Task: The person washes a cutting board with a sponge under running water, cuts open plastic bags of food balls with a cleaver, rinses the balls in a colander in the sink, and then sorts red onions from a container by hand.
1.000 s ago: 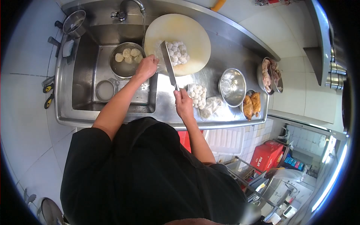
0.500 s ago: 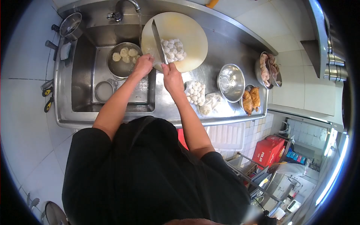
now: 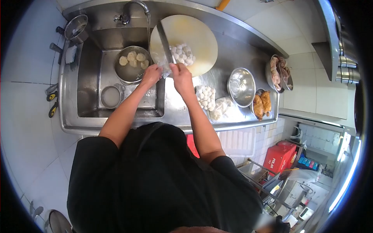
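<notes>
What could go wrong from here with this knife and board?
The knife in the right hand could nick the left hand, which is close by. The round board appears to overhang the sink, so pressing on that edge might tip it, and the white balls could roll off.

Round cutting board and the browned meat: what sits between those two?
In the head view, a shiny steel bowl stands between the round cutting board and the browned meat, with bare counter between board and bowl.

Knife handle [image 3: 173,60] partly hidden, orange object [image 3: 222,4] cropped
</notes>
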The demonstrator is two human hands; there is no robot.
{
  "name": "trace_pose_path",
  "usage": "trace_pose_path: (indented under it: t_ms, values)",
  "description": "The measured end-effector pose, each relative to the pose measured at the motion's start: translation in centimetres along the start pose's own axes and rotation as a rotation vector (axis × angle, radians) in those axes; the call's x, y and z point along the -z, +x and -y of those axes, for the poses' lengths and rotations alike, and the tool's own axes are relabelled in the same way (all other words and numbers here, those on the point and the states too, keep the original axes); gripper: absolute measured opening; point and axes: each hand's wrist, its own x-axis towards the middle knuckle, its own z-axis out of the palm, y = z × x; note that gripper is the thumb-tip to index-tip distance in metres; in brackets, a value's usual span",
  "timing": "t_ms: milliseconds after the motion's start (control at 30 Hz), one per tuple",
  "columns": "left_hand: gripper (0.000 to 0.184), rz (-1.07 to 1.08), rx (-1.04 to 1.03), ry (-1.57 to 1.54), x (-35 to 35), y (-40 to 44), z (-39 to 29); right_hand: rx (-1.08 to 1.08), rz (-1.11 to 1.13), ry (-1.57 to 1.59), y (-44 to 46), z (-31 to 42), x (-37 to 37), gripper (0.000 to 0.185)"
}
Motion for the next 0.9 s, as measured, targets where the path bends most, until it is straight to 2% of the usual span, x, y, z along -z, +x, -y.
trace_pose_path:
  t_ms: [67, 167, 267, 367, 467, 567, 667, 733, 867, 900]
  values:
    - [0.027, 0.012, 0.008, -0.029, 0.7, -0.6, -0.7, -0.040, -0.062, 0.115, 0.0, -0.8, 1.4, 0.037]
    - [0.026, 0.126, 0.069, 0.091, 2.6, -0.9, -2.5, -0.163, -0.092, 0.341, -0.1, -2.5, 4.1, 0.034]
    - [0.048, -0.468, -0.301, 0.373, 2.3, 0.1, -3.6, -0.292, -0.079, 0.391, -1.2, -2.8, 7.0, 0.033]
    - [0.067, -0.301, -0.450, 0.454, 2.2, 1.1, -8.5, -0.287, -0.105, 0.324, -1.6, -3.5, 7.6, 0.035]
    - [0.070, -0.094, -0.362, 0.468, -0.5, 3.4, -7.3, -0.226, -0.119, 0.545, -0.9, -3.8, 7.2, 0.035]
    - [0.066, -0.090, -0.347, 0.390, -1.4, 2.1, -6.2, -0.105, -0.181, 0.526, -0.1, -1.5, 6.8, 0.035]
    - [0.064, -0.166, -0.428, 0.305, -2.2, 0.9, -4.8, -0.041, -0.221, 0.482, 0.1, -0.1, 6.6, 0.033]
    - [0.062, -0.169, -0.385, 0.296, -2.3, 0.2, -5.5, 0.003, -0.254, 0.465, 0.5, 0.1, 5.9, 0.033]
    - [0.059, -0.181, -0.400, 0.318, -2.2, -0.8, -6.0, -0.039, -0.250, 0.066, 1.1, -5.3, 0.9, 0.038]
    - [0.058, -0.175, -0.397, 0.319, -2.3, -0.9, -5.6, -0.118, -0.203, 0.072, 1.0, -4.8, 0.8, 0.040]
